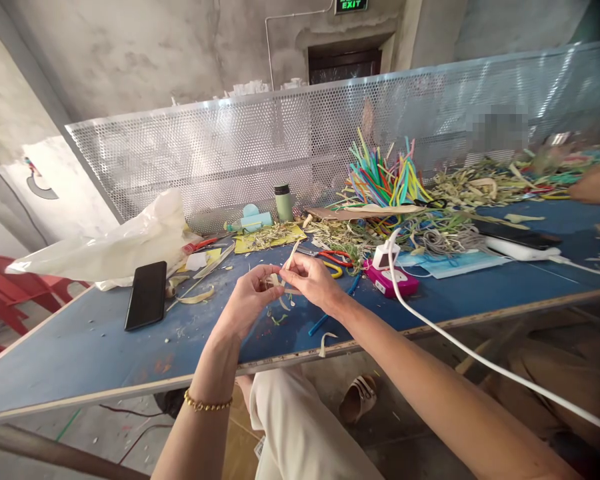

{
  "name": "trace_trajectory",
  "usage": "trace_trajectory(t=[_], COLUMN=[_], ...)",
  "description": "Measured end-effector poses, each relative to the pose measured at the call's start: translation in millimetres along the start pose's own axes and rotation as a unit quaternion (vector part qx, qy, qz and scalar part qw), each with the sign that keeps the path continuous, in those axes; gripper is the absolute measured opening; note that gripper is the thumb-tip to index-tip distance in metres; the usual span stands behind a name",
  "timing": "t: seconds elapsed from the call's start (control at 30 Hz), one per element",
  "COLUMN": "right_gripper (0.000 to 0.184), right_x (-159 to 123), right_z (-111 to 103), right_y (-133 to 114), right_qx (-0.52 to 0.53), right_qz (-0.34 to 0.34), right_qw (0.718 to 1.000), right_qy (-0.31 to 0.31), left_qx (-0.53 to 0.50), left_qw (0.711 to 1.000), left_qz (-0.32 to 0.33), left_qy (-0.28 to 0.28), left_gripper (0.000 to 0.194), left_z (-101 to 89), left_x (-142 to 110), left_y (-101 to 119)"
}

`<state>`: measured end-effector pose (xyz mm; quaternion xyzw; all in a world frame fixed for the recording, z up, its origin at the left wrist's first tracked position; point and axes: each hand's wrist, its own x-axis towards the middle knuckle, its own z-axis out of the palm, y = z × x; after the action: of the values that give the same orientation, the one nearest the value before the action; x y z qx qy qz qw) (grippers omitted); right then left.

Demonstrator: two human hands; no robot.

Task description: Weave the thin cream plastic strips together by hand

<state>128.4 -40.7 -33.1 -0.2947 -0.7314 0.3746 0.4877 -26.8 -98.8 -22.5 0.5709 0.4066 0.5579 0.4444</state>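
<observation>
My left hand (254, 293) and my right hand (307, 277) meet fingertip to fingertip just above the table's front half. Between them runs a thin pale strip (293, 253), like dried leaf or husk; one end sticks up past my right fingers and another curls down below. Both hands are closed on it in a pinch. Its middle is hidden by my fingers. Under the hands lie small green scraps (279, 320) and a blue stick (333, 308). One more pale scrap (326, 341) hangs at the table edge. Scissors with red and yellow handles (336, 267) lie just beyond my right hand.
A black phone (146, 295) and a plastic bag (115, 243) are on the left. Behind stand a green bottle (283, 205) and colourful pipe cleaners (385, 173). A pink power strip (393, 280) trails a white cable (450, 340) past my right arm. Another person's hand (597, 185) is far right.
</observation>
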Motion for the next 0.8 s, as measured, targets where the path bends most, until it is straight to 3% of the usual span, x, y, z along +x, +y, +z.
trace_trajectory(t=[0.23,0.43,0.67,0.8], right_gripper=[0.033,0.013,0.012,0.015], right_x=[-0.1,1.4,2.8,1.7], right_z=[-6.1,-11.1,-22.1,-26.7], right_y=[-4.3,0.9,-2.9,-8.5], right_qx=[-0.025,-0.067,-0.216,-0.114], right_qz=[0.042,0.009,-0.066,-0.027], right_qw=[0.999,0.997,0.974,0.993], right_qy=[-0.019,-0.045,0.027,0.019], left_qx=[-0.073,-0.051,-0.033,-0.026], left_qw=[0.997,0.997,0.997,0.996], left_qz=[-0.015,-0.007,-0.015,-0.018], left_qy=[0.034,0.054,0.065,0.078], left_gripper=[0.047,0.051,0.050,0.050], left_z=[-6.6,-13.2,-13.1,-17.0], left_x=[0.4,2.4,2.7,3.1], left_y=[-0.6,-3.5,-4.5,-7.6])
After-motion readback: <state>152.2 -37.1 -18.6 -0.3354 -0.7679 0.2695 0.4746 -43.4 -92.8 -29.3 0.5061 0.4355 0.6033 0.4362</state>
